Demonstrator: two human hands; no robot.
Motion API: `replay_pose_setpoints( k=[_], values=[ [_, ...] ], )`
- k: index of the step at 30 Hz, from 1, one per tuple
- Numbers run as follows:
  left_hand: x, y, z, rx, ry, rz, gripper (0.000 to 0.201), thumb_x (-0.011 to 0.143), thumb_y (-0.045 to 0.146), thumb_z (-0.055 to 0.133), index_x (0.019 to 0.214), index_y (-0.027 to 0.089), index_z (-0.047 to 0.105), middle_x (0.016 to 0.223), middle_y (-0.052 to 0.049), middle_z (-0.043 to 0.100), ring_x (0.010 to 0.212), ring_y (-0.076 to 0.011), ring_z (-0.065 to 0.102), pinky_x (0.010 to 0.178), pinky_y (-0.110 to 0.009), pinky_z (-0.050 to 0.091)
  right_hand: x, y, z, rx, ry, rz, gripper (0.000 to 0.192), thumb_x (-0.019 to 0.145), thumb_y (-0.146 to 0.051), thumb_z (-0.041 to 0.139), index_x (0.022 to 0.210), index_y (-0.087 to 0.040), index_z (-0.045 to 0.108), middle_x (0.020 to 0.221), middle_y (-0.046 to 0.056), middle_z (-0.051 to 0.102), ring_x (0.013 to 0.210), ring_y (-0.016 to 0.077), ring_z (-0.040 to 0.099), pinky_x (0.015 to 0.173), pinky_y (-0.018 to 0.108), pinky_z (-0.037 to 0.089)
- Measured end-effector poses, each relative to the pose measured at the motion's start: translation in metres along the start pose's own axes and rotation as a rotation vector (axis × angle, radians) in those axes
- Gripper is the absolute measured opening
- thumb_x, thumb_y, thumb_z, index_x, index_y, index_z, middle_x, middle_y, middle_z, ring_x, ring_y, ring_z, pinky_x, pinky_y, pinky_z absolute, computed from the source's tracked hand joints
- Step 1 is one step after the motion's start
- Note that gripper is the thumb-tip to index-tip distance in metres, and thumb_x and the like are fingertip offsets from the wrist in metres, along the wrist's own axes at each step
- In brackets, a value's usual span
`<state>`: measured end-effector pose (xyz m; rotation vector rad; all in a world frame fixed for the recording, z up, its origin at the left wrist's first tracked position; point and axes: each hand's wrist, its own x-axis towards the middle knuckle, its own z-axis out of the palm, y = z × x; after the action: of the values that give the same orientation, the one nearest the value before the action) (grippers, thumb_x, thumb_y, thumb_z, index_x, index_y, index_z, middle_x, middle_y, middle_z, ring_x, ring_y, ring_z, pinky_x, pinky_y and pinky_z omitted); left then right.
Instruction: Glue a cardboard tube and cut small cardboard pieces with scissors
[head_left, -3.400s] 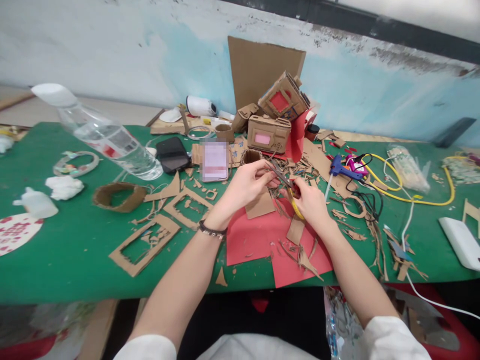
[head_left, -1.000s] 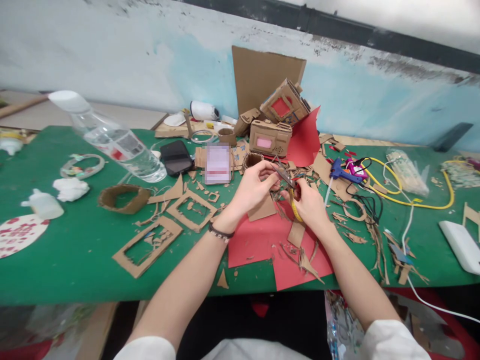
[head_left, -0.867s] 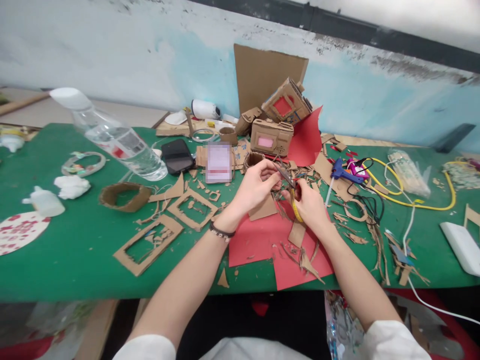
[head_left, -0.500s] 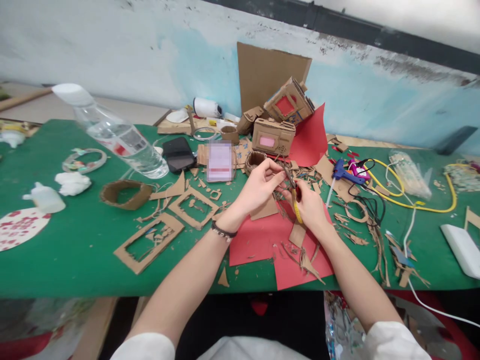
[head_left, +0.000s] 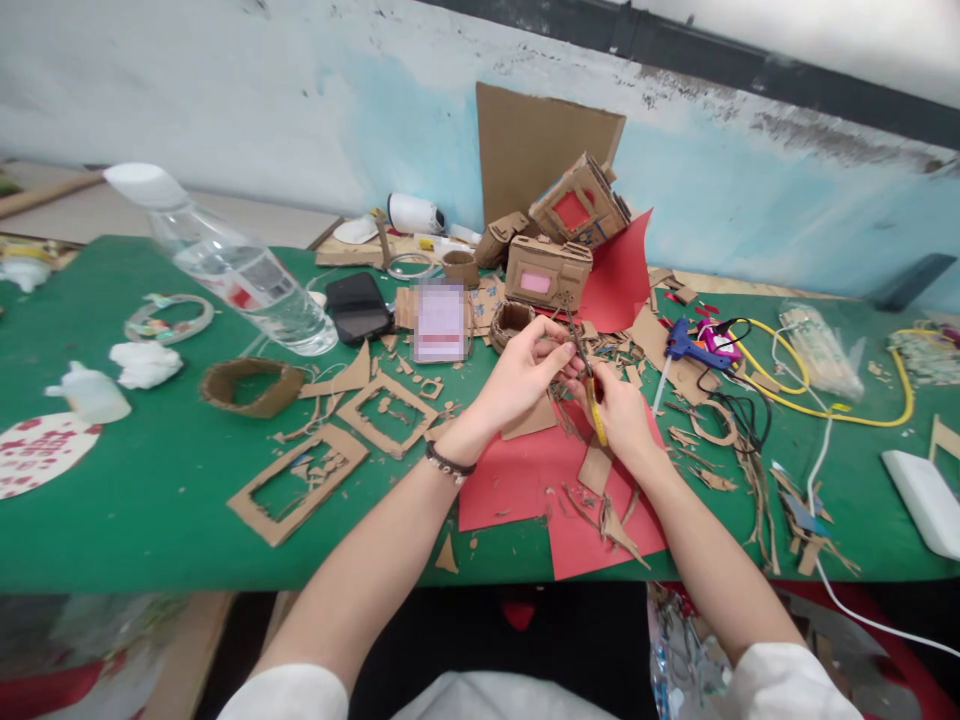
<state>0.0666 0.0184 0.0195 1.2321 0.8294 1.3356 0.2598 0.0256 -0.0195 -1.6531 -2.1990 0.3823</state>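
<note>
My right hand (head_left: 613,412) is closed around scissors (head_left: 598,415) with a yellow handle, their dark blades pointing away from me. Close by on the left, my left hand (head_left: 529,370) pinches something small near the blades; my fingers mostly hide it. Both hands are above red paper sheets (head_left: 506,485) strewn with cardboard scraps (head_left: 616,525). Just beyond my left fingers stands a small cardboard ring (head_left: 504,322). Behind it is a cardboard camera model (head_left: 547,272) with a pink panel, and a second cardboard model (head_left: 581,205) with a red panel leans behind that one.
A blue glue gun (head_left: 694,347) lies right of my hands, near a yellow cable (head_left: 862,418). On the left are cardboard frames (head_left: 300,485), a tilted-looking water bottle (head_left: 240,270), a black phone (head_left: 358,307) and a cardboard band (head_left: 251,390). A white power bank-like box (head_left: 922,500) sits far right.
The scissors have turned slightly, their blades now pointing more directly away from me. My hands stay in nearly the same place, with small finger movements.
</note>
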Motion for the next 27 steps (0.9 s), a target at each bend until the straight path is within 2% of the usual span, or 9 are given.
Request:
replay_pose_setpoints(
  k=[3,8,17,21,27],
  values=[
    [0.0,0.002,-0.004,0.012,0.002,0.003,0.04,0.092,0.05,0.087,0.099,0.022,0.061,0.085,-0.003,0.079,0.083,-0.0195,0.081,0.077,-0.031,0.068,0.0,-0.002,-0.006,-0.022,-0.009,-0.007,0.043,0.109,-0.066,0.052,0.114,-0.026,0.069,0.09,0.008,0.082,0.084,0.0318,0.077,0.068,0.033,0.038],
    [-0.001,0.011,-0.013,0.102,-0.016,-0.032,0.027,0.092,0.038,0.083,0.095,0.02,0.064,0.086,-0.003,0.08,0.085,-0.0188,0.081,0.083,-0.032,0.067,-0.001,-0.002,-0.015,-0.035,-0.015,-0.039,0.046,0.107,-0.067,0.057,0.121,-0.026,0.07,0.099,0.009,0.083,0.089,0.0313,0.076,0.067,0.032,0.036],
    [-0.002,0.016,-0.021,0.23,-0.043,-0.067,0.017,0.092,0.032,0.08,0.099,0.018,0.073,0.085,-0.005,0.082,0.083,-0.0195,0.082,0.08,-0.03,0.066,0.002,0.008,-0.011,-0.186,0.022,-0.042,0.05,0.107,-0.069,0.056,0.122,-0.026,0.075,0.095,0.011,0.084,0.087,0.0329,0.076,0.069,0.034,0.036],
    [-0.001,0.019,-0.022,0.238,-0.037,-0.086,0.016,0.091,0.03,0.08,0.097,0.017,0.073,0.087,-0.006,0.083,0.083,-0.0197,0.082,0.079,-0.03,0.066,0.002,0.008,-0.015,-0.114,0.004,-0.09,0.045,0.108,-0.065,0.055,0.124,-0.026,0.07,0.097,0.009,0.082,0.089,0.0306,0.075,0.07,0.032,0.035],
    [0.001,0.021,-0.022,0.216,0.028,-0.087,0.013,0.087,0.023,0.08,0.095,0.017,0.073,0.088,-0.006,0.084,0.082,-0.0206,0.083,0.081,-0.033,0.068,0.004,0.009,-0.019,0.018,0.009,-0.151,0.04,0.105,-0.065,0.059,0.11,-0.025,0.064,0.097,0.007,0.077,0.089,0.0265,0.07,0.073,0.031,0.037]
  ],
)
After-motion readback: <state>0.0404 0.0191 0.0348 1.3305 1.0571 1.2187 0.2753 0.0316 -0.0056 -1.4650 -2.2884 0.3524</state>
